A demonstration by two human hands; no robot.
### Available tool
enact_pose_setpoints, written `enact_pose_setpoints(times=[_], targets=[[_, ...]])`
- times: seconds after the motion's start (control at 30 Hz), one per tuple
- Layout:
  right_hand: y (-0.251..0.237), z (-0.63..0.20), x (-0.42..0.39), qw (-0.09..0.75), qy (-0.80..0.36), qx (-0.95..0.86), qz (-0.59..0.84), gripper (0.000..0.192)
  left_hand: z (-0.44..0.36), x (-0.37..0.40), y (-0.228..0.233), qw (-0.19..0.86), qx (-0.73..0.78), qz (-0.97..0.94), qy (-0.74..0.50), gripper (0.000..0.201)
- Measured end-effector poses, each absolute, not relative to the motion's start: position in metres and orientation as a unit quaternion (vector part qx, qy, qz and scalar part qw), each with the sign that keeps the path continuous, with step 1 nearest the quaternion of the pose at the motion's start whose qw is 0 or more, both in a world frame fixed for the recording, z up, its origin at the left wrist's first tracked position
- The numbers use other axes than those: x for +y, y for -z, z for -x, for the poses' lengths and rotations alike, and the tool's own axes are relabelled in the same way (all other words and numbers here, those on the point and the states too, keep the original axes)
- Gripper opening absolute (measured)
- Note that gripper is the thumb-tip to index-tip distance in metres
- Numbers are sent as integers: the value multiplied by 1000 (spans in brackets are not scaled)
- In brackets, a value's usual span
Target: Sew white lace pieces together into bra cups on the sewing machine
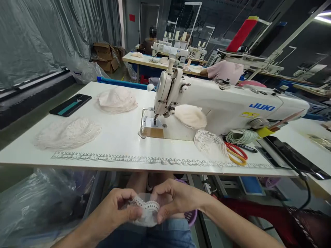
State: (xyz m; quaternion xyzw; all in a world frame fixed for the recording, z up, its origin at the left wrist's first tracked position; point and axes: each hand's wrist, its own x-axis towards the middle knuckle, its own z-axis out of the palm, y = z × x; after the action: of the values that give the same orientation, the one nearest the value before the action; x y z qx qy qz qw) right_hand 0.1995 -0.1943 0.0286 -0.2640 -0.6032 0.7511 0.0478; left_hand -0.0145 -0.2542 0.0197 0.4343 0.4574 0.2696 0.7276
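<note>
Over my lap, just below the table's front edge, a small piece of sheer white lace-edged fabric (148, 210) is stretched between both hands. My left hand (124, 208) pinches its left end between thumb and fingers. At the other end my right hand (169, 199) grips the fabric, its thumb in front. A row of holes runs along the scalloped lace edge. Beyond the hands stands a white JUKI sewing machine (219, 100), its presser foot (155, 120) down near the needle plate; whether it touches the plate I cannot tell.
Pale lace cups lie in piles on the table, one near left (68, 132), one farther back (117, 100). A phone (71, 105) is at the left. Right of the needle are a cream pad (191, 116), a lace piece (210, 144), scissors (236, 153) and coiled cord (241, 136). Other people sit behind.
</note>
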Motion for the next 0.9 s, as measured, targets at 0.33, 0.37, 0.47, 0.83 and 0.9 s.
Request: enact_pose_setpoints(times=[0.33, 0.37, 0.47, 0.83, 0.9], targets=[[-1, -198, -214, 66, -728, -614, 298, 37, 15, -264, -18, 609, 525, -565, -186, 16], [0, -197, -215, 73, -717, -624, 302, 38, 14, -264, -16, 595, 535, -571, -183, 16], [5, -193, -220, 110, -685, -641, 329, 37, 11, -265, -12, 578, 545, -578, -184, 17], [9, -198, -223, 142, -697, -602, 362, 37, 9, -265, -3, 526, 586, -598, -148, 19], [7, -197, -224, 140, -665, -638, 364, 37, 8, -264, -2, 516, 591, -604, -145, 19]])
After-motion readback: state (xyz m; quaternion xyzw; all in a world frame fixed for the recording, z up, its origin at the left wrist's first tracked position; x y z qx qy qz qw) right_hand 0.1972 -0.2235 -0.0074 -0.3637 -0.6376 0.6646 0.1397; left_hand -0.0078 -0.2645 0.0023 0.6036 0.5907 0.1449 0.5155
